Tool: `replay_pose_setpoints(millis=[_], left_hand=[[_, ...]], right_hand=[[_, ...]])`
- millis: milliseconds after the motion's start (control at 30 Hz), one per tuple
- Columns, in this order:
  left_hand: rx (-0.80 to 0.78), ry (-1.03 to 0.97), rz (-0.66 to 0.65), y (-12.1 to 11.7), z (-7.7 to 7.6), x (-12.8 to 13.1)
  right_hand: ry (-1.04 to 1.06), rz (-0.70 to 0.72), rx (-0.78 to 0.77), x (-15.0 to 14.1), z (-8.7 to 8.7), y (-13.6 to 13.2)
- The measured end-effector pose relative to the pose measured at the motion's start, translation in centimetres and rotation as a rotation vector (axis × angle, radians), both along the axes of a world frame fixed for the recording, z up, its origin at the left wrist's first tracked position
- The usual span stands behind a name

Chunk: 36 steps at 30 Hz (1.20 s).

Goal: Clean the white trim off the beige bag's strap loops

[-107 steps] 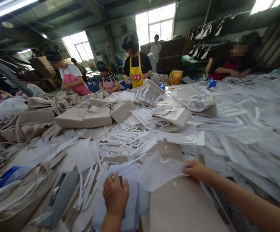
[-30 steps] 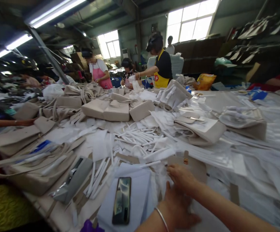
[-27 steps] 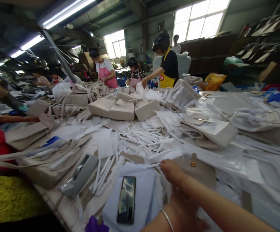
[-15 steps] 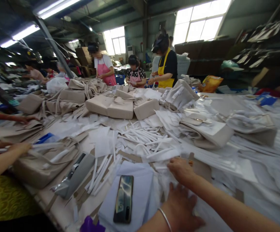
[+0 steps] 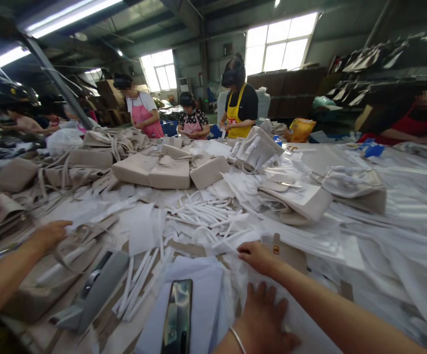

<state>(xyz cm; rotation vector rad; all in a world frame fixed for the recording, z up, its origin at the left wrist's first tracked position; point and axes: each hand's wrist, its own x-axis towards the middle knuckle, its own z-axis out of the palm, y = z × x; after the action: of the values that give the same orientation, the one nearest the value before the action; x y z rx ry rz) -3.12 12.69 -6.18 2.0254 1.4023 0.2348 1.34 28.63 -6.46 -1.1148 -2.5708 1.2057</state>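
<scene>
My left hand (image 5: 265, 317), with a bracelet at its wrist, lies flat with fingers spread on a thin white sheet (image 5: 301, 324). Just beyond it, my right hand (image 5: 259, 258) has its fingers drawn together at the far part of that sheet. Beside the right hand is a beige flap (image 5: 290, 258) with a small gold-coloured clasp (image 5: 276, 249); part of it is hidden under my hand and forearm. To the left of my hands, a phone (image 5: 177, 314) rests on a stack of white sheets (image 5: 202, 285).
A co-worker's hand (image 5: 53, 235) reaches in from the left over a beige handbag (image 5: 47, 280). A grey tape dispenser (image 5: 95, 290) and white tubes (image 5: 139, 285) lie nearby. More beige bags (image 5: 154, 169) are heaped farther back. Co-workers (image 5: 241, 105) are across the table.
The view has shifted to the right, so things appear farther left. My left hand still presses on the sheet. The co-worker's hand at left has moved forward over the handbag.
</scene>
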Motion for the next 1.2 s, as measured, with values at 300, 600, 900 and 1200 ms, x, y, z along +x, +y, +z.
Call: replay_pose_setpoints(millis=[300,600,900,1200], left_hand=[[-0.087,-0.082,-0.013,1.3,-3.0,-0.2],[-0.097,-0.096,0.007,0.5,-1.2,-0.2],[-0.035,0.072,0.011,0.8,0.8,0.9],[-0.004,0.120,0.036,0.8,0.7,1.5]], right_hand=[[-0.180,0.127,0.356,-6.5,-1.1,3.9],[0.153,-0.003,0.345,-0.7,5.6,6.2],[-0.059,0.165,0.039,10.7,1.7,0.8],[-0.197,0.026,0.115,13.7,-3.6,-2.0]])
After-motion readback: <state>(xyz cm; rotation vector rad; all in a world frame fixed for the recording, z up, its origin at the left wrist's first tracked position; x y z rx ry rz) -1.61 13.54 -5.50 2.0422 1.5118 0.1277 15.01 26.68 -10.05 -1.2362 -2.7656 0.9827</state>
